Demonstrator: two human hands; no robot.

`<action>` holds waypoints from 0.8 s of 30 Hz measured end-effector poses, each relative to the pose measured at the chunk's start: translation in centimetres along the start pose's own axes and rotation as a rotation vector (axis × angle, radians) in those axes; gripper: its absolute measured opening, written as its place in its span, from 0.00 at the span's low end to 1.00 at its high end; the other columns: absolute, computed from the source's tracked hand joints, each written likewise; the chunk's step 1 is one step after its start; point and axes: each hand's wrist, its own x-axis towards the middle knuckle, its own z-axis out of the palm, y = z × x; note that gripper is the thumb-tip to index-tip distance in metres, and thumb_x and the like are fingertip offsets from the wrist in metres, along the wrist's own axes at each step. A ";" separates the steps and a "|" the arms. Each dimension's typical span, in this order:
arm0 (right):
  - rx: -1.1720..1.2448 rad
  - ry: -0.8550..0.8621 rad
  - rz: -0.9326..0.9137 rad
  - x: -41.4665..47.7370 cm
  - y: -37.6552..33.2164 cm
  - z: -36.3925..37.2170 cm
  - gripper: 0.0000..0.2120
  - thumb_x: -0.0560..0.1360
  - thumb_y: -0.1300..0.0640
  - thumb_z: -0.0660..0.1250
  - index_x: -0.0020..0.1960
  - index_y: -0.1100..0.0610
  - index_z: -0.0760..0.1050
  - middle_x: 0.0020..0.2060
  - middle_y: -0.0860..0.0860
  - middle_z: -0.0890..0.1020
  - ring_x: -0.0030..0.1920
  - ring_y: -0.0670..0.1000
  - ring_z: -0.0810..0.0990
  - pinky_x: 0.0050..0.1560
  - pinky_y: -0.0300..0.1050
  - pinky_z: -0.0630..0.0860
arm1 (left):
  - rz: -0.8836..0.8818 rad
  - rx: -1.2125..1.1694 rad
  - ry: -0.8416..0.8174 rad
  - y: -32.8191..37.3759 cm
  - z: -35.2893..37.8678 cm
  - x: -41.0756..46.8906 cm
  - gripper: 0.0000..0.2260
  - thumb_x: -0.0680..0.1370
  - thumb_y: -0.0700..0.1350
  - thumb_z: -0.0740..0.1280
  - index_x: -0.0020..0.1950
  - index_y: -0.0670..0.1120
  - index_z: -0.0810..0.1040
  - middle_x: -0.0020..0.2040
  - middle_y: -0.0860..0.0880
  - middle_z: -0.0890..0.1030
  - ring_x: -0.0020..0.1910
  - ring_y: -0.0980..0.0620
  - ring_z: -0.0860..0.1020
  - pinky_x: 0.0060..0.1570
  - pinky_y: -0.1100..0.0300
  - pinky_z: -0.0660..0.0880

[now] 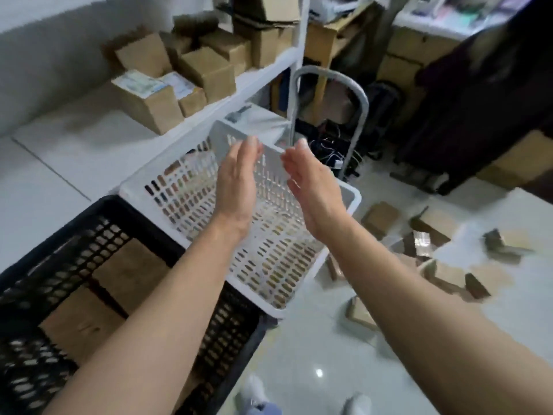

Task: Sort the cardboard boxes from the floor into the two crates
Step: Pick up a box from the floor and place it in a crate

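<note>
- The black crate (pixel 89 211) sits at the lower left on the floor (pixel 314 339). Its far end touches the white crate.
- Crated boxes (pixel 131 265), flat and brown, lie side by side on the bottom of the black crate.
- Shelf boxes (pixel 149 106) stand in a loose cluster on a white shelf (pixel 260 76) behind the crates. Two of them carry pale labels on top.
- The white crate (pixel 131 187) stands just beyond the black one, its slotted walls showing brown through the holes.
- The left hand (pixel 236 187) hovers over the white crate. Its palm faces right, its fingers are straight and pressed together, and it holds nothing.
- The right hand (pixel 314 190) hovers beside it with its palm facing left and its fingers straight and together. It too holds nothing. The two palms face each other with a gap between them.
- A grey trolley handle (pixel 362 100) rises just behind the white crate's far right corner.
- Floor boxes (pixel 381 218) lie scattered on the tiles right of the white crate, some flat and some tilted. One lies close to the crate's near right side.
- A dark bulky shape (pixel 478 115) fills the upper right. It is too blurred to tell what it is.
</note>
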 end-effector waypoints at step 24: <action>0.161 0.694 -0.332 -21.6 -6.5 -46.2 0.26 0.75 0.39 0.54 0.65 0.54 0.73 0.62 0.46 0.79 0.64 0.42 0.75 0.70 0.46 0.67 | 0.056 -0.086 -0.753 -1.1 42.8 -19.6 0.24 0.75 0.62 0.54 0.61 0.50 0.75 0.60 0.49 0.79 0.63 0.56 0.75 0.64 0.59 0.67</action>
